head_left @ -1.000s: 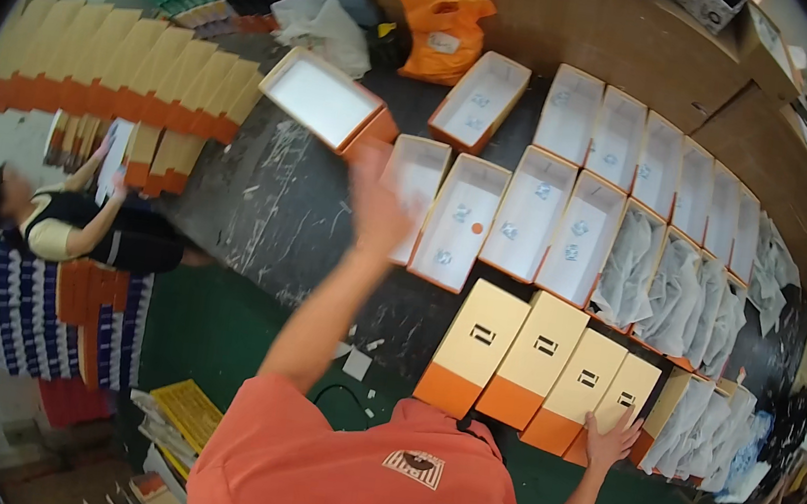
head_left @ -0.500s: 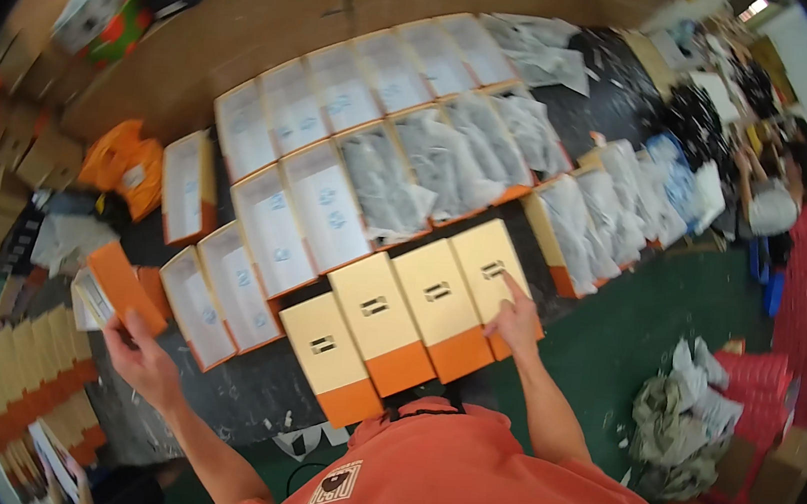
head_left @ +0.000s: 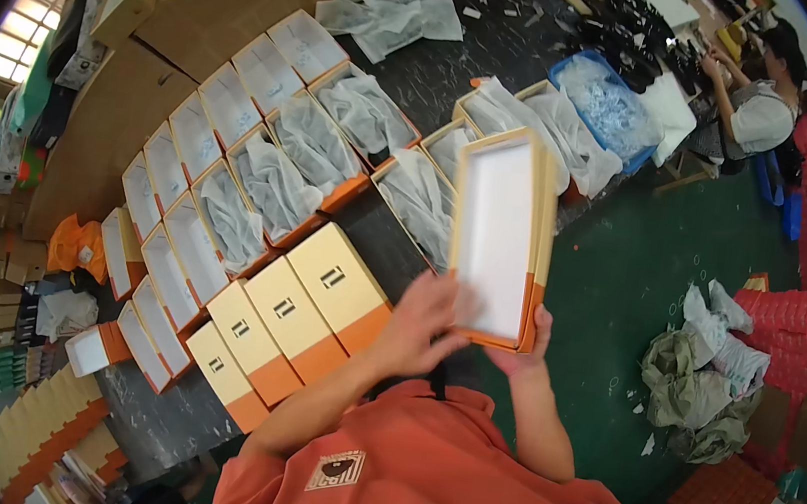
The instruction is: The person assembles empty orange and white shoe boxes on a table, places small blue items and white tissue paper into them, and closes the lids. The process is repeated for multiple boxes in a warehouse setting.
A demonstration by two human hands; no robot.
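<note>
A cream and orange shoebox lid [head_left: 494,233] with a white inside stands tilted before me, its hollow side facing up at me. A second cream and orange piece shows along its right edge, behind it. My right hand [head_left: 524,355] grips the lower right corner, thumb at the side and fingers underneath. By the lower left edge is my left hand [head_left: 420,323], blurred, its fingers apart; whether it touches the lid is unclear. Several cream and orange shoeboxes [head_left: 281,308], closed on top, lie in a row to the left of my hands.
Open shoeboxes [head_left: 199,131] fill the dark table, some with shoes wrapped in white tissue [head_left: 276,181]. A blue bin [head_left: 602,110] of clear plastic stands at the back right, near a seated person [head_left: 759,104]. Sacks [head_left: 700,379] lie on the green floor.
My view has swung right. My left hand has left an orange box at the far left and come across to the middle. The right hand has gone from a closed box to the raised lid.
</note>
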